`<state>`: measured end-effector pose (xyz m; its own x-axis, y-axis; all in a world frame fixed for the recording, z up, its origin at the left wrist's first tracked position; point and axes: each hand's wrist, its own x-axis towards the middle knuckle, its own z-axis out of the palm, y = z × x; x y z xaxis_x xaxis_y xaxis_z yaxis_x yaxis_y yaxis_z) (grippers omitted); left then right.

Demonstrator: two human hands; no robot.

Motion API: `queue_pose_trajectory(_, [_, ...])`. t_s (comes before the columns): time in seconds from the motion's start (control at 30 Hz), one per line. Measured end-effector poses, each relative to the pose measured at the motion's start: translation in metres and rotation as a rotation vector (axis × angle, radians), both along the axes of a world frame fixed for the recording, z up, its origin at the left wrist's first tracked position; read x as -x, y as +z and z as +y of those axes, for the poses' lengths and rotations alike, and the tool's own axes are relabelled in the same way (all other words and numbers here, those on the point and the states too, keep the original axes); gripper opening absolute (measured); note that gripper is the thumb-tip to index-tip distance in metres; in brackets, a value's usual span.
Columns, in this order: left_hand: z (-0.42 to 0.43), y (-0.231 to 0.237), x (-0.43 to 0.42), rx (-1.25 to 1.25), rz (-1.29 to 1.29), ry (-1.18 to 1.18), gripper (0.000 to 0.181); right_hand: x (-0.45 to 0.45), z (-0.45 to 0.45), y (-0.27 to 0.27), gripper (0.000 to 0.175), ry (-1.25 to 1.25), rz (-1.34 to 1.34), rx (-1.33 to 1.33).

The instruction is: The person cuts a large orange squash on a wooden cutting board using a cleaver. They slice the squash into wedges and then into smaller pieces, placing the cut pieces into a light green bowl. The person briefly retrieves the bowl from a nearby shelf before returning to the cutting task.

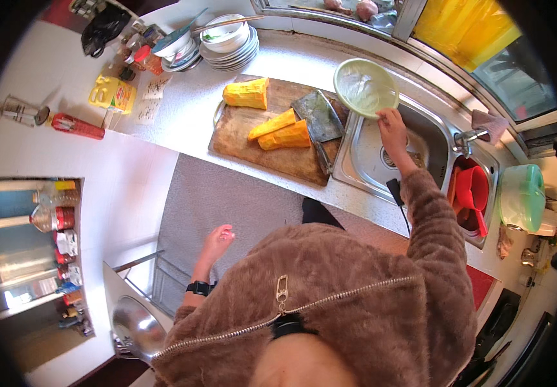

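My right hand (pixel 393 129) grips the rim of a pale green mesh strainer (pixel 363 89), tilted at the back left of the steel sink (pixel 360 159). My left hand (pixel 218 244) hangs over the floor with loosely curled fingers and nothing visible in it. On the counter beside the sink lies a wooden cutting board (pixel 239 140). Peeled orange pieces, seemingly pumpkin, rest on it: a thick chunk (pixel 246 94) at the back and two long wedges (pixel 285 135) nearer me. A cleaver (pixel 319 116) lies flat at the board's right, its handle towards me.
Stacked plates and bowls (pixel 230 46) with chopsticks stand at the back left, near jars and a yellow oil jug (pixel 112 94). Right of the main basin are a faucet (pixel 467 140), a red dipper (pixel 472 188) in the small basin, and a green-lidded container (pixel 522 198).
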<state>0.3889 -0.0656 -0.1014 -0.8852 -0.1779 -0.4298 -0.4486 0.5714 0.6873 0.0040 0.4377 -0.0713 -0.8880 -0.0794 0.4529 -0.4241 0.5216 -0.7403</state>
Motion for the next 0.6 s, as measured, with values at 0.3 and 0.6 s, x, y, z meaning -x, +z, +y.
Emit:
queue_pose_trajectory(0.3, [-0.001,0.070,0.157,0.100,0.086,-0.144,0.037,0.102,-0.057,-0.026,0.021,-0.007,-0.164,-0.029])
queue_pose_trajectory(0.6, [0.034,0.060,0.311,0.285,0.496,-0.659,0.081,-0.014,-0.096,0.028,0.035,-0.015,-0.501,-0.299])
